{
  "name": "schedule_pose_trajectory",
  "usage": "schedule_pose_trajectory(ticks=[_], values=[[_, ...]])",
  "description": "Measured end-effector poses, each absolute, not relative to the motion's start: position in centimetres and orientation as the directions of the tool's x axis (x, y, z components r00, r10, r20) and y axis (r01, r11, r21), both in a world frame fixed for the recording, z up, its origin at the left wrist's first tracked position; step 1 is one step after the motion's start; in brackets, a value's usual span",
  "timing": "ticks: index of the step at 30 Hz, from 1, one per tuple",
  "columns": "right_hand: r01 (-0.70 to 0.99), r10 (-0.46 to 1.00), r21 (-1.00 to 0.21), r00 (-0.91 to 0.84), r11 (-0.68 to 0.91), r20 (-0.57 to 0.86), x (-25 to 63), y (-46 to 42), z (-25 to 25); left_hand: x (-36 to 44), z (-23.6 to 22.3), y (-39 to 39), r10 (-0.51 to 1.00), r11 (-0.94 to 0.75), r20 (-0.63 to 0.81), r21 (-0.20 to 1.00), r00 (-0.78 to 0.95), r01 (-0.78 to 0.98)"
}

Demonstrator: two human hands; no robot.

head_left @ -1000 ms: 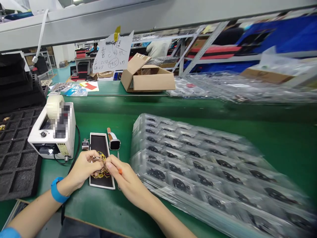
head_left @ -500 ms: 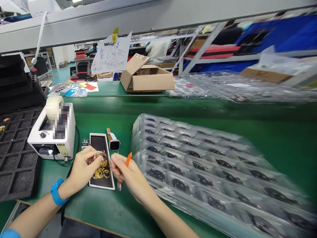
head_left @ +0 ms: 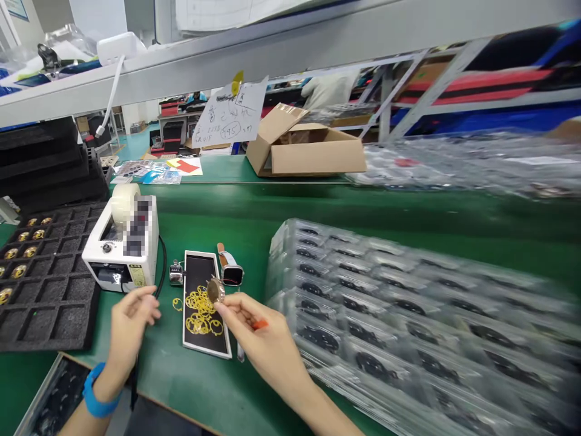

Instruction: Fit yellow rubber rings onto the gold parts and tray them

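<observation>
My right hand (head_left: 261,336) pinches a round rose-gold watch case (head_left: 215,290) between thumb and fingers, above the white-rimmed tray (head_left: 207,352). An orange tool (head_left: 260,325) is tucked in the same hand, mostly hidden by the fingers. Yellow rings (head_left: 198,310) with small tabs lie heaped in the tray, and one loose yellow ring (head_left: 177,304) is on the table left of it. In front of the white tape dispenser (head_left: 102,251), my left hand (head_left: 131,321) is open, fingers bent and apart, with nothing visible in it.
At the left, a black foam tray (head_left: 49,309) holds several gold round pieces. A tally counter (head_left: 176,274) and a watch with a strap (head_left: 232,275) flank the tray. Stacked clear blister trays (head_left: 363,309) fill the right. Behind is a cardboard box (head_left: 318,158).
The watch case has passed from my left hand to my right. My left hand has moved left, away from the tray, and opened. The view has turned left.
</observation>
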State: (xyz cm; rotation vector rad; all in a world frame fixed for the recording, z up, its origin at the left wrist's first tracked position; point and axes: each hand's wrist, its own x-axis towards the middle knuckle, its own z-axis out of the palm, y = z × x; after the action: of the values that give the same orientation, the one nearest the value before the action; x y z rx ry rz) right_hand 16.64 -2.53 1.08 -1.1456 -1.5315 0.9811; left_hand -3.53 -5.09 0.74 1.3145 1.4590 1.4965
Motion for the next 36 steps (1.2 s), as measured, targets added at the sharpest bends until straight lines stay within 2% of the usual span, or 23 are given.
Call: schedule_pose_trajectory(ticks=[2, 3, 4, 6, 7, 9, 10, 12, 13, 15, 17, 21, 26, 29, 36], values=[[0.274, 0.943, -0.902, -0.118, 0.333, 0.312, 16.5, -2.7, 0.9, -5.7, 0.8, -5.3, 0.914, -0.013, -0.043, 0.991, -0.403, -0.134], [0.285, 0.935, -0.891, -0.126, 0.354, 0.332, 16.4, -2.8, 0.9, -6.6, 0.9, -5.3, 0.893, 0.007, -0.111, 0.973, -0.437, -0.233], [0.286, 0.934, -0.889, -0.132, 0.356, 0.331, 16.4, -2.9, 0.9, -7.3, 1.1, -5.1, 0.873, 0.004, -0.143, 0.958, -0.466, -0.287], [0.262, 0.947, -0.912, -0.144, 0.316, 0.287, 16.4, -2.9, 1.1, -7.9, 1.8, -4.9, 0.845, -0.053, -0.105, 0.960, -0.525, -0.277], [0.237, 0.955, -0.929, -0.155, 0.286, 0.254, 16.4, -2.8, 1.3, -7.9, 2.2, -4.7, 0.834, -0.098, -0.039, 0.971, -0.550, -0.216], [0.165, 0.962, -0.960, -0.192, 0.225, 0.193, 16.5, -2.6, 1.6, -7.5, 3.4, -4.6, 0.808, -0.212, 0.181, 0.977, -0.561, 0.010], [0.125, 0.961, -0.972, -0.219, 0.200, 0.170, 16.5, -2.4, 1.8, -7.3, 4.1, -4.5, 0.791, -0.268, 0.314, 0.949, -0.526, 0.164], [0.044, 0.951, -0.987, -0.278, 0.156, 0.138, 16.6, -2.2, 2.0, -6.9, 5.5, -4.2, 0.783, -0.328, 0.514, 0.820, -0.350, 0.470], [0.006, 0.945, -0.992, -0.305, 0.129, 0.121, 16.7, -2.2, 2.0, -6.8, 6.2, -4.1, 0.796, -0.335, 0.554, 0.737, -0.242, 0.586], [-0.060, 0.934, -0.996, -0.349, 0.059, 0.076, 16.8, -2.2, 2.0, -6.6, 7.4, -3.6, 0.833, -0.329, 0.547, 0.606, -0.080, 0.724], [-0.102, 0.929, -0.995, -0.369, -0.022, 0.017, 16.9, -2.2, 2.0, -6.3, 8.2, -3.3, 0.853, -0.335, 0.521, 0.567, -0.013, 0.752], [-0.198, 0.912, -0.966, -0.403, -0.165, -0.073, 17.0, -2.3, 2.1, -4.5, 8.1, -3.2, 0.872, -0.420, 0.486, 0.687, 0.055, 0.593], [-0.297, 0.917, -0.930, -0.389, -0.218, -0.091, 16.8, -2.0, 1.9, -1.2, 5.5, -3.0, 0.924, -0.366, 0.290, 0.861, 0.250, 0.354], [-0.312, 0.917, -0.922, -0.386, -0.230, -0.098, 16.8, -1.9, 1.7, -0.5, 4.1, -2.5, 0.930, -0.321, 0.231, 0.889, 0.285, 0.326], [-0.289, 0.911, -0.918, -0.386, -0.272, -0.148, 16.9, -2.2, 2.1, -0.5, 3.1, -2.4, 0.931, -0.312, 0.219, 0.893, 0.292, 0.324]])
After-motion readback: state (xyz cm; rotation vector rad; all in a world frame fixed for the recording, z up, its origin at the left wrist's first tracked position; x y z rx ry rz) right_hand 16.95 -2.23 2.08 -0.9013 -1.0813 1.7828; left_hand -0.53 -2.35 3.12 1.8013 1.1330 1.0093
